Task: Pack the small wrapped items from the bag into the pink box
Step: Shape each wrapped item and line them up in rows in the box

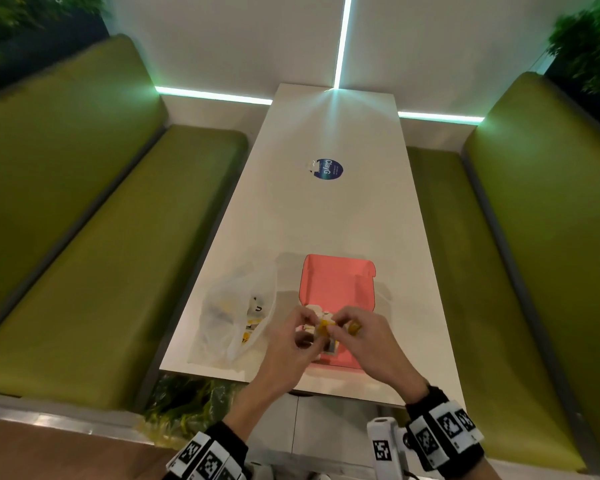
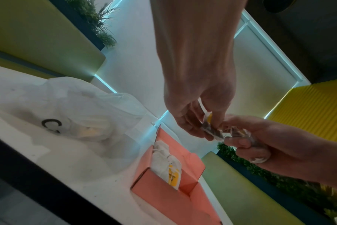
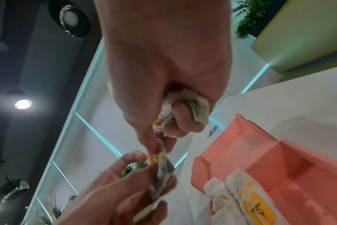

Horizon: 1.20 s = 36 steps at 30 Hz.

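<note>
Above the near end of the open pink box [image 1: 336, 282], both hands meet on one small wrapped item [image 1: 325, 328], a clear packet with yellow print. My left hand [image 1: 307, 329] pinches its lower part [image 3: 164, 175]. My right hand [image 1: 342, 323] pinches its top with thumb and forefinger, and its other fingers are curled round further wrapped items [image 3: 185, 105]. Some wrapped items [image 2: 169, 164] lie inside the pink box [image 2: 160, 191] at its near-left end. The white plastic bag [image 1: 236, 317] lies open to the left of the box, with yellow-printed packets showing inside.
The white table [image 1: 326, 220] runs away from me between two green benches [image 1: 118, 254]. A round blue sticker [image 1: 328, 169] sits mid-table. The box lid stands open on the far side. Plants sit below the table's near edge.
</note>
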Tool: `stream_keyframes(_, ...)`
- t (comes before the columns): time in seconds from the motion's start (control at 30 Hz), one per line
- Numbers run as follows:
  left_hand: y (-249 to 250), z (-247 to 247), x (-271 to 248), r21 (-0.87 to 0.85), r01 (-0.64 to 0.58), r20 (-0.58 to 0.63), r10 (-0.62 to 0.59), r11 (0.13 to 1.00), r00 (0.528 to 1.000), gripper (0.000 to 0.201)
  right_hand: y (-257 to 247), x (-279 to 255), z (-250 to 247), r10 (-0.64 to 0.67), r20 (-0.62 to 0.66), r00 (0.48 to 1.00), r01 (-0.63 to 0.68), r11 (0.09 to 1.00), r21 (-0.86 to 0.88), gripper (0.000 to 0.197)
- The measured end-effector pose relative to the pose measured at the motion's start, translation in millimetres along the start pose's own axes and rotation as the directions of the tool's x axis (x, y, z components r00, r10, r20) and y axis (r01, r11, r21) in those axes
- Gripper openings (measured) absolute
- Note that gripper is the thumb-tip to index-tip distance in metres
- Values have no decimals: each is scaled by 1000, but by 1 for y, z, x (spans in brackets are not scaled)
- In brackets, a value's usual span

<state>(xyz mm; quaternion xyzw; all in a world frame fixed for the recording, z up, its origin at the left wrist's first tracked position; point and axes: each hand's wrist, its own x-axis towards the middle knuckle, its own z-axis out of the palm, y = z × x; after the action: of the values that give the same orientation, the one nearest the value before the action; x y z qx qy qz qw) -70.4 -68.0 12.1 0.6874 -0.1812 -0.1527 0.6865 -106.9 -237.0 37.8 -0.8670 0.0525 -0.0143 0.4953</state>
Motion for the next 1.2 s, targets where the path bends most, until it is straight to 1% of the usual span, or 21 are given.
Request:
stream_keyframes(0.1, -1, -2, -3, 50, 107, 103, -111, 993, 988, 35, 2, -1, -2, -12, 43, 999, 14, 999, -39, 7)
stream_keyframes(0.13, -2, -3, -2, 76, 112, 136, -122, 991, 983, 34, 2, -2, -3, -14, 69, 997, 18, 998, -59, 6)
stream_keyframes(0.2, -5, -4, 0, 159, 81, 172, -108, 984, 979, 19, 0, -2, -6, -13, 109, 994, 23, 996, -91, 6)
stream_keyframes(0.23, -6, -3, 0, 193, 67, 171, -100, 979, 980, 12, -2, -1, -8, -12, 115, 993, 24, 994, -105, 6)
stream_keyframes(0.33, -7, -1, 1, 209, 53, 135, -83, 976, 987, 8, -6, 2, -15, -15, 99, 995, 30, 987, -157, 6)
stream_keyframes(0.4, -6, 2, 1, 204, 34, 127, -61, 978, 990, 7, -9, 2, -17, -24, 59, 998, 33, 985, -169, 4)
stream_keyframes(0.43, -6, 3, 2, 203, 31, 118, -56, 979, 991, 7, -9, 1, -17, -22, 28, 999, 26, 986, -163, 3)
stream_keyframes(0.57, -10, 1, 7, 209, 26, 67, -41, 977, 997, 9, -5, -10, -12, 53, -87, 995, -64, 990, -123, 15)
stream_keyframes(0.67, -16, 0, 8, 227, 36, 44, -47, 973, 998, 8, 0, -17, -1, 102, -145, 984, -118, 987, -107, 12)
stream_keyframes(0.77, -19, 2, 8, 218, 30, 41, -40, 975, 998, 8, 3, -20, 10, 118, -177, 977, -132, 989, -67, 3)
stream_keyframes(0.8, -20, 3, 8, 216, 21, 43, -32, 976, 999, 7, 3, -20, 13, 121, -181, 976, -133, 990, -54, 3)
stream_keyframes(0.87, -20, 5, 8, 224, -1, 48, -10, 975, 999, 6, 7, -20, 18, 144, -184, 972, -153, 988, -31, 10)
stream_keyframes(0.93, -18, 6, 7, 226, -20, 61, 7, 974, 998, 11, 11, -19, 21, 170, -189, 967, -176, 984, -15, 13)
stream_keyframes(1.0, -19, 5, 5, 262, -24, 56, 9, 965, 998, 21, 17, -17, 21, 200, -199, 959, -208, 978, -22, 13)
stream_keyframes(1.03, -21, 3, 4, 306, -19, 32, 10, 952, 999, 24, 21, -16, 20, 227, -204, 952, -236, 972, -19, 13)
stream_keyframes(1.1, -32, -2, 2, 425, 24, -62, 2, 905, 998, 24, 32, -12, 15, 297, -219, 930, -309, 951, -24, 14)
stream_keyframes(1.17, -46, -8, 2, 518, 127, -139, -63, 846, 988, 36, 44, -7, 10, 373, -237, 897, -395, 917, -51, 17)
stream_keyframes(1.2, -52, -10, 3, 544, 175, -156, -107, 820, 982, 43, 47, -4, 7, 412, -240, 879, -439, 895, -72, 16)
